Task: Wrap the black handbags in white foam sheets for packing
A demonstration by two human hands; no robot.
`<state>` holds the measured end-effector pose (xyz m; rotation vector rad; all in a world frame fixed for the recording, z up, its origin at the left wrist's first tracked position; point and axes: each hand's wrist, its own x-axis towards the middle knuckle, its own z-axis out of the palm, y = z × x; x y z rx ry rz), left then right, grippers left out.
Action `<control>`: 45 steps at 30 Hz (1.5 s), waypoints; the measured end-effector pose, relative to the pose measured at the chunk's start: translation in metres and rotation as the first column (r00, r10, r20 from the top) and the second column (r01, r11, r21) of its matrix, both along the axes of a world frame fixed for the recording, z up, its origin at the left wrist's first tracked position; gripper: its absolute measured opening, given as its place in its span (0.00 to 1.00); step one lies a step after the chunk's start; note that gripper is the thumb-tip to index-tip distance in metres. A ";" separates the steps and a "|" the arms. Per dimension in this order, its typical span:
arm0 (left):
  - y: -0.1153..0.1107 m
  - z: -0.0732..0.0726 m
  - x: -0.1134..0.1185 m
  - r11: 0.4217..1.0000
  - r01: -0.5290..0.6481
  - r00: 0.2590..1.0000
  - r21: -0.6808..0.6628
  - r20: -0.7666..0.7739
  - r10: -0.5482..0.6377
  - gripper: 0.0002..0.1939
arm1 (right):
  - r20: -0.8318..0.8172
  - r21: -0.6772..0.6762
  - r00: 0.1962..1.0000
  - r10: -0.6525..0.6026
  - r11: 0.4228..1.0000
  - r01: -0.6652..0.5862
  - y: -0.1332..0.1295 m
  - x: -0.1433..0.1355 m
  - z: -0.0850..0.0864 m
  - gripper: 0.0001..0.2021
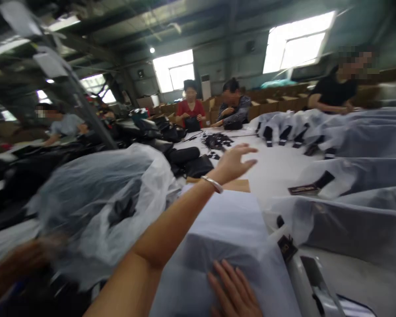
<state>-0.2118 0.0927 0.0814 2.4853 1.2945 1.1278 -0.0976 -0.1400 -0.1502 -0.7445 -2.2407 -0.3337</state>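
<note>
My left hand (236, 164) reaches forward over the table with a silver bangle on its wrist. Its fingers are apart and hold nothing. Below it lies a white sheet (230, 206) over brown cardboard (243, 186). My right hand (235, 291) rests flat, fingers spread, on a translucent white wrapping (191, 268) with something dark beneath; what is inside cannot be made out. Black pouches (198, 167) lie just left of my left hand, and small black pieces (218, 141) are scattered beyond it.
Wrapped dark items (356, 224) with black tags line the right side. A metallic device (320, 286) stands at lower right. A large plastic bag (102, 185) bulges at left, near another person's blurred hand (36, 259). Several people work around the table; a slanted pole (82, 92) rises at left.
</note>
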 end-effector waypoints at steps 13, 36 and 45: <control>-0.297 -0.091 -0.099 0.927 -0.213 0.976 -0.308 -0.029 0.215 0.16 | 0.138 -0.345 0.990 0.021 0.938 0.028 -0.025 0.001 0.052 0.22; -0.272 -0.110 -0.094 0.921 -0.283 0.921 -0.269 -0.345 0.182 0.26 | 0.038 -0.454 0.982 -0.183 0.873 0.180 -0.005 0.054 0.086 0.07; -0.261 -0.110 -0.098 0.938 -0.123 0.962 -0.323 -0.271 0.033 0.10 | 0.056 -0.483 0.997 -0.051 0.873 0.072 0.000 0.052 0.104 0.26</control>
